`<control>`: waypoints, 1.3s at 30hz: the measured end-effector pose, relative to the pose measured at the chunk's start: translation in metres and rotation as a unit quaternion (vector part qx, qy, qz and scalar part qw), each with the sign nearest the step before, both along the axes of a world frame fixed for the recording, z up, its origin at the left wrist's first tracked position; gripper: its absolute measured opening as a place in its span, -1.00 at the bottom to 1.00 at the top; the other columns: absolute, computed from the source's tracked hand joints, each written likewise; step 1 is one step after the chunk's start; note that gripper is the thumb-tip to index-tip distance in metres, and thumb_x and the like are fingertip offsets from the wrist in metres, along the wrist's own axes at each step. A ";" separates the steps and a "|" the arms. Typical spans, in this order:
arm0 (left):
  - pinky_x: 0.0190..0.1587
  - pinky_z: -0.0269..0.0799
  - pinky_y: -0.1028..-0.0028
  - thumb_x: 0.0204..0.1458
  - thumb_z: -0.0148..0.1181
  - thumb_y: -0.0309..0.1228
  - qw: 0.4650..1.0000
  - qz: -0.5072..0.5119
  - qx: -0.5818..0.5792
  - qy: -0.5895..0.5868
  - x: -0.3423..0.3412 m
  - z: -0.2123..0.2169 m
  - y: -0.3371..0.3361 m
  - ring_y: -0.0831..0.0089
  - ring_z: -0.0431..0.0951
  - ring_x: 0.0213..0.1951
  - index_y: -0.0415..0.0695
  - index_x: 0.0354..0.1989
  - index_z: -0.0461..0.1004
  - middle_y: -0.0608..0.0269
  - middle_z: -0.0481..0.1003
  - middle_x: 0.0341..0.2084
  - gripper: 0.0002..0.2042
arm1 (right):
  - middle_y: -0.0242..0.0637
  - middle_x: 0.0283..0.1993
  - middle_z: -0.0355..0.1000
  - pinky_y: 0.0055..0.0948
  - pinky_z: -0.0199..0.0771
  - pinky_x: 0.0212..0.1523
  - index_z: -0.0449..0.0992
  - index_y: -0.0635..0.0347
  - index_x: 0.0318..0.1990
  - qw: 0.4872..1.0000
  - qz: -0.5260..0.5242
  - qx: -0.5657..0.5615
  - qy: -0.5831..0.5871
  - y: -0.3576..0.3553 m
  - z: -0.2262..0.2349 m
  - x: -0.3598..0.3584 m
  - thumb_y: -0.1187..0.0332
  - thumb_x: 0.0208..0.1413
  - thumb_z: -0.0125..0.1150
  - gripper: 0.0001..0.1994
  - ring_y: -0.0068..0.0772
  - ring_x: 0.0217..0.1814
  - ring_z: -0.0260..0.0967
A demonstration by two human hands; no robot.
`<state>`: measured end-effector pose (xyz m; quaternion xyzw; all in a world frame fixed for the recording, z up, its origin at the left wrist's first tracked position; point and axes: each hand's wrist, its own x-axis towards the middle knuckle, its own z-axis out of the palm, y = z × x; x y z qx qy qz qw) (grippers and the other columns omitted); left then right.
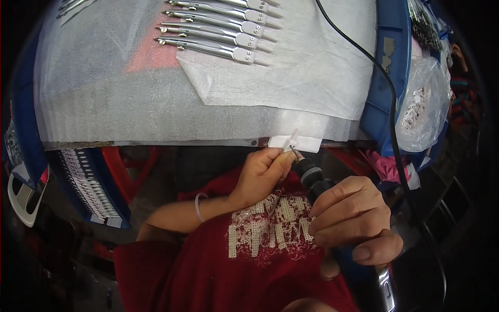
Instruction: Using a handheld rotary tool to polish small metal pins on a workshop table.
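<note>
View from the wearer's head, looking down at lap & workbench. Nearest: a red cloth [208,265] over the lap, strewn w/ small white perforated plastic pieces [267,223] lying in a loose heap at centre.

Right hand [353,218], lower right, fingers wrapped tight around the body of a dark handheld rotary tool [314,179]; thumb pressed along its lower side. Tool points up & left, its thin metal bit [294,152] at the tip.

Left hand [262,174], centre, forearm coming in from lower left w/ a thin pale bangle [198,206] at the wrist. Fingertips pinched together on a small white plastic part [291,140], held right at the bit; bit & part look to be touching, though too small to be sure. Part sits just below the bench edge, in front of a small white rectangular piece [306,144].

A black cable [387,99] runs from upper centre down the right side, toward the tool.

Further off: the bench, covered in white foam sheet [130,99]. On a second white sheet [312,78] at top centre, a row of silver metal instruments w/ white tips [218,31] lies side by side, tips pointing right.

Right of bench: blue crate [390,67] & a clear plastic bag [423,104] holding white parts. Left, lower: a blue tray [88,187] w/ rows of white pieces, beside a red frame [122,166].
</note>
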<state>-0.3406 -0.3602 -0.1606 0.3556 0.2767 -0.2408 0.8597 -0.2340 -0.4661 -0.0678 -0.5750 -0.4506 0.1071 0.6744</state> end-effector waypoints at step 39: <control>-0.60 0.10 0.69 0.24 -0.01 -0.39 0.999 0.012 -0.030 0.002 0.001 0.001 0.002 0.78 0.20 -0.64 -0.26 -0.24 0.51 0.50 0.30 -0.70 -0.79 | -0.11 -0.52 0.46 -0.41 0.51 -0.55 0.26 0.19 -0.24 0.997 -0.036 0.062 0.033 0.001 -0.002 -0.003 0.40 -0.12 0.44 -0.60 -0.28 -0.58 0.44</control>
